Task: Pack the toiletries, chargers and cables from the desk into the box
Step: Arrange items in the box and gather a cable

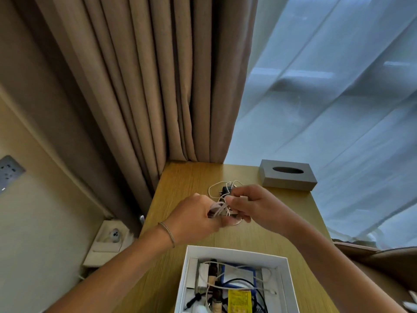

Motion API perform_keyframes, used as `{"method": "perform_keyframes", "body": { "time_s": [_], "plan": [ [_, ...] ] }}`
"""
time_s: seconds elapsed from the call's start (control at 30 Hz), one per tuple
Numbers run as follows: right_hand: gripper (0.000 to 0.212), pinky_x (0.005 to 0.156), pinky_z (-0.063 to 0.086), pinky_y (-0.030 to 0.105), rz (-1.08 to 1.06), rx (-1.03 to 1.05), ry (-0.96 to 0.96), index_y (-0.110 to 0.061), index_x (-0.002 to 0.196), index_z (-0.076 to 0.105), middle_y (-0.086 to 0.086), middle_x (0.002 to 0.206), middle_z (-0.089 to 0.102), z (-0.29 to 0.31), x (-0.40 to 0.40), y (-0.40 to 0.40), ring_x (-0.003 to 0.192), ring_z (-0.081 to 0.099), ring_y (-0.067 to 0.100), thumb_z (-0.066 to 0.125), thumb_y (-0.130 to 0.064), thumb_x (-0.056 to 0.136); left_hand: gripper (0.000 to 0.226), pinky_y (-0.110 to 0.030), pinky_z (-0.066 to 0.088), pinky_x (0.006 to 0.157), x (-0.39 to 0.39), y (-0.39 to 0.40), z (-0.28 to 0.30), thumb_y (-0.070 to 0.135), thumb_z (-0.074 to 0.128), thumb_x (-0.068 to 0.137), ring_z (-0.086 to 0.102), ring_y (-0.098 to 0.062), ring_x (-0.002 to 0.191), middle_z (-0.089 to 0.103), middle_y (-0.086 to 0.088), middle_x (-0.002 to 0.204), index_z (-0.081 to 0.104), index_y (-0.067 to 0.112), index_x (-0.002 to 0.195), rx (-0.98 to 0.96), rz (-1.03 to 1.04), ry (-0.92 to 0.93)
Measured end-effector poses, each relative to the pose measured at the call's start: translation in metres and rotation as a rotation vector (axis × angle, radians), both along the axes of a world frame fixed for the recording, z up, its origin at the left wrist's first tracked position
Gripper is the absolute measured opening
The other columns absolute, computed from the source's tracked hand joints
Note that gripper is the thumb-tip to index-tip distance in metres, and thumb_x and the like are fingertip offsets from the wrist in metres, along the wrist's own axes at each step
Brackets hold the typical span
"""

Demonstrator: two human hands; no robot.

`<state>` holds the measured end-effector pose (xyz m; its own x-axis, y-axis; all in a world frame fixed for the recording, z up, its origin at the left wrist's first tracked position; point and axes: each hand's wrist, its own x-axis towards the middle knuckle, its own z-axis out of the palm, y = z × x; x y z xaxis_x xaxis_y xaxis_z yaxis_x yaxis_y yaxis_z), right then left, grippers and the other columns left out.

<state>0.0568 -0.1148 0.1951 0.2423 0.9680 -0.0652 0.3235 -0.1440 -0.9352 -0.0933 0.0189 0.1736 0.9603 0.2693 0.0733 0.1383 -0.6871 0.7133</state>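
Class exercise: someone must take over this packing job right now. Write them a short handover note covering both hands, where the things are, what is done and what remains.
Left hand and right hand: together above the desk, both gripping a bundle of white cable, apparently coiling it.
Box: open at the near edge, already holding cables, a yellow packet and other items.
Left: bundle into the box, then the dark charger with its loose white cable behind the hands.
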Motion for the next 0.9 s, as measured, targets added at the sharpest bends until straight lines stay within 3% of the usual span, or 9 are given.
{"method": "perform_keyframes", "body": {
  "time_s": [0.1,0.17,0.27,0.43,0.5,0.57,0.7,0.8,0.9],
  "plan": [
    [0.044,0.058,0.033,0.042,-0.033,0.049,-0.046,-0.008,0.082,0.063,0.004,0.066,0.048,0.004,-0.007,0.006,0.060,0.040,0.023,0.051,-0.046,0.099,0.049,-0.043,0.038,0.051,-0.004,-0.009,0.004,0.050,0.050,0.096,0.041,-0.009,0.049,0.048,0.003,0.055,0.053,0.021,0.056,-0.281,0.080,-0.219],
    [0.040,0.059,0.032,0.042,-0.082,0.085,-0.006,-0.026,0.073,0.064,-0.004,0.063,0.048,-0.001,-0.017,0.011,0.059,0.039,0.021,0.045,-0.051,0.098,0.047,-0.034,0.041,0.048,-0.005,-0.014,0.003,0.043,0.046,0.098,0.047,-0.004,0.052,0.059,0.003,0.062,0.069,0.011,0.072,-0.407,0.288,-0.414],
    [0.042,0.060,0.036,0.040,-0.182,0.082,0.068,-0.030,0.063,0.057,-0.009,0.058,0.049,-0.013,-0.033,0.020,0.056,0.043,0.014,0.043,-0.050,0.098,0.044,-0.019,0.043,0.047,-0.002,-0.014,0.000,0.042,0.042,0.101,0.052,-0.006,0.050,0.068,0.012,0.068,0.077,0.017,0.095,-0.506,0.623,-0.550],
    [0.041,0.061,0.037,0.041,-0.133,0.034,0.158,-0.021,0.070,0.061,-0.008,0.059,0.051,-0.040,-0.059,0.026,0.058,0.043,0.020,0.046,-0.046,0.100,0.048,-0.038,0.054,0.091,-0.001,-0.010,0.006,0.041,0.037,0.104,0.071,-0.020,0.104,0.077,-0.002,0.109,0.075,0.012,0.105,-0.710,0.565,-0.587],
    [0.041,0.062,0.039,0.041,-0.100,0.002,0.145,-0.020,0.072,0.061,-0.009,0.059,0.052,-0.050,-0.065,0.025,0.057,0.045,0.016,0.046,-0.042,0.103,0.051,-0.042,0.059,0.080,-0.001,-0.005,0.012,0.047,0.039,0.102,0.075,-0.028,0.092,0.077,-0.011,0.093,0.071,0.009,0.092,-0.953,0.552,-0.599],
    [0.040,0.063,0.043,0.038,-0.045,-0.049,0.103,-0.021,0.071,0.059,-0.010,0.059,0.052,-0.059,-0.067,0.021,0.057,0.047,0.012,0.045,-0.040,0.104,0.050,-0.034,0.056,0.052,-0.004,0.003,0.019,0.054,0.043,0.098,0.068,-0.023,0.056,0.064,-0.005,0.061,0.062,0.015,0.073,-1.042,0.634,-0.625],
    [0.032,0.066,0.046,0.039,0.031,-0.127,-0.009,-0.025,0.073,0.060,-0.007,0.066,0.053,-0.058,-0.063,0.003,0.062,0.050,0.014,0.050,-0.037,0.101,0.048,-0.023,0.034,0.036,-0.009,0.021,0.013,0.053,0.033,0.102,0.038,-0.012,0.038,0.042,0.000,0.054,0.048,0.015,0.076,-0.603,0.707,-0.618],
    [0.027,0.065,0.046,0.033,0.076,-0.081,0.015,-0.022,0.078,0.065,-0.001,0.071,0.056,-0.034,-0.051,-0.010,0.064,0.051,0.016,0.055,-0.041,0.095,0.050,-0.027,0.035,0.043,-0.017,0.022,-0.004,0.054,0.030,0.100,0.037,-0.008,0.046,0.042,-0.003,0.059,0.045,0.012,0.077,-0.299,0.591,-0.496],
    [0.021,0.058,0.042,0.023,0.047,0.032,0.188,-0.006,0.087,0.067,0.007,0.073,0.057,-0.005,-0.035,-0.011,0.061,0.049,0.014,0.055,-0.020,0.098,0.067,-0.031,0.038,0.046,-0.023,0.012,-0.017,0.082,0.023,0.084,0.041,-0.006,0.047,0.050,0.000,0.058,0.046,0.019,0.078,-0.214,0.402,-0.329]
  ]
}}
